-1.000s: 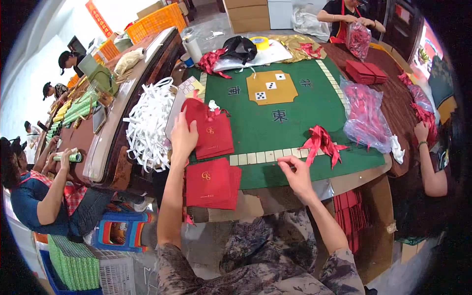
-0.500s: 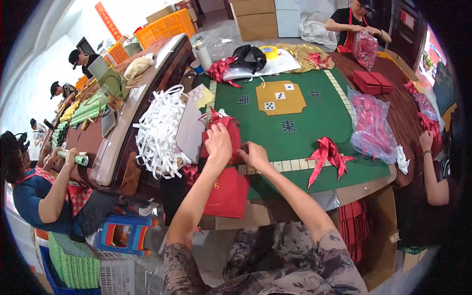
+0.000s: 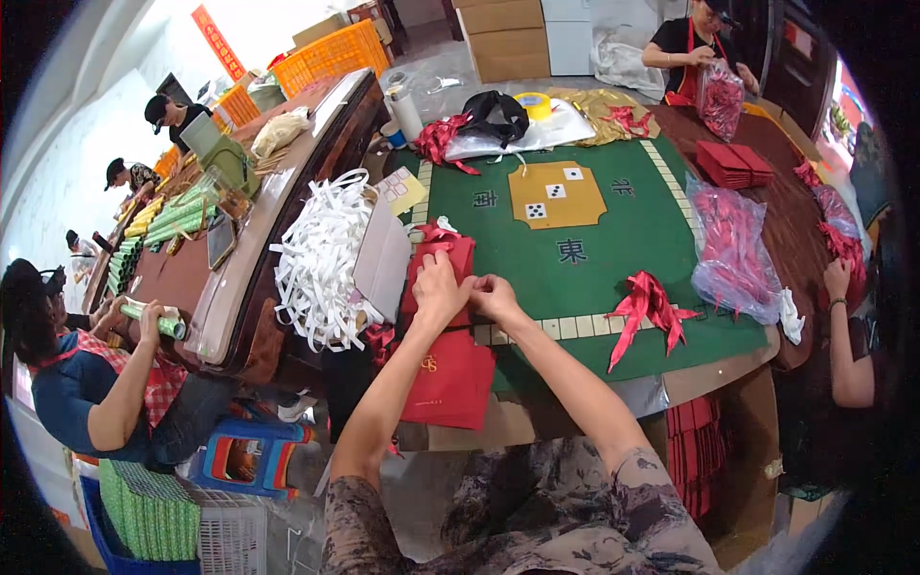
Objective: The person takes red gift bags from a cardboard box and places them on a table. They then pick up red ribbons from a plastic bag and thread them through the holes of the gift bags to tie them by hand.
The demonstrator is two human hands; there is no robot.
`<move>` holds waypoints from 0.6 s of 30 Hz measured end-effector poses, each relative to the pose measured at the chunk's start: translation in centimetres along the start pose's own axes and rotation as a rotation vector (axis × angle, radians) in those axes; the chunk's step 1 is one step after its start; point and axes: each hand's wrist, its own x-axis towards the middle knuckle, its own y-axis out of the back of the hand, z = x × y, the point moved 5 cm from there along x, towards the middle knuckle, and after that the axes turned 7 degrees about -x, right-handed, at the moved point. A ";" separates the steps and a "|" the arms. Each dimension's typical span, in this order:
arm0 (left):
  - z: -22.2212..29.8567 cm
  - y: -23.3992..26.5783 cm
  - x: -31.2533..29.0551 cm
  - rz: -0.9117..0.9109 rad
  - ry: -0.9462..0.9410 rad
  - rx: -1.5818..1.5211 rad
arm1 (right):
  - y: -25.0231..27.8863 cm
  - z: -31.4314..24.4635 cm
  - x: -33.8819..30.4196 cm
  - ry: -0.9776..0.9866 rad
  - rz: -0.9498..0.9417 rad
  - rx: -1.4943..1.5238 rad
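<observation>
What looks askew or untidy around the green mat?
The white strips form a loose tangle, and red ribbons sprawl across the pale border of the green mat. The lower red bags look unevenly stacked. Nothing looks clearly damaged.

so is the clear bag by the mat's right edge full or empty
The clear bag looks full: red ribbons show through most of it.

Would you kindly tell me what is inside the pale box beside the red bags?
A tangled heap of white strips fills the pale box; its bottom, and anything beneath the strips, is covered from view.
</observation>
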 end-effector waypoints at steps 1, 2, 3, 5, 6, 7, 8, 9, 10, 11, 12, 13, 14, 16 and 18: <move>0.1 -0.1 0.0 -0.003 0.000 -0.001 | 0.0 0.3 -0.1 -0.003 0.001 0.000; -0.1 -0.2 -0.3 -0.016 0.027 -0.021 | -0.1 0.1 -0.3 -0.027 0.020 0.094; -0.3 -0.1 -0.5 -0.029 0.056 -0.042 | -0.2 -0.1 -0.5 -0.052 0.038 0.188; -1.1 -0.4 -0.5 -0.011 0.033 -0.090 | -0.4 -0.5 -0.2 -0.052 0.068 0.206; -1.5 -0.4 -0.6 0.010 0.003 -0.142 | -0.2 -0.5 -0.2 -0.047 0.107 0.225; -2.1 -0.6 -0.8 0.013 0.034 -0.163 | 0.0 0.0 -0.6 -0.089 0.073 0.253; -2.4 -0.9 -0.3 -0.046 0.068 -0.200 | 0.6 1.0 -0.4 -0.098 0.078 0.248; -1.8 -0.6 0.0 -0.010 0.074 -0.202 | 1.7 2.2 0.1 -0.093 0.100 0.215; -1.2 -0.4 0.2 0.025 0.078 -0.206 | 3.0 3.6 0.5 -0.089 0.125 0.181; -3.5 -0.2 0.2 0.168 -0.029 -0.115 | 2.3 3.7 0.8 -0.076 0.127 0.130; -4.5 -0.7 0.6 0.074 0.039 -0.061 | 2.8 4.4 1.0 -0.083 0.135 0.128; -5.5 -1.9 0.9 -0.009 0.118 -0.023 | 3.8 4.5 1.1 0.028 0.195 -0.057; -7.9 -3.1 0.7 -0.081 0.215 0.030 | 3.5 3.9 1.0 0.147 0.231 -0.236; -12.4 -4.2 -0.3 -0.224 0.293 -0.083 | 1.2 0.7 -1.2 0.204 0.227 -0.406; -13.1 -6.2 -0.5 -0.382 0.339 -0.230 | 1.4 -1.4 -2.6 0.250 0.260 -0.597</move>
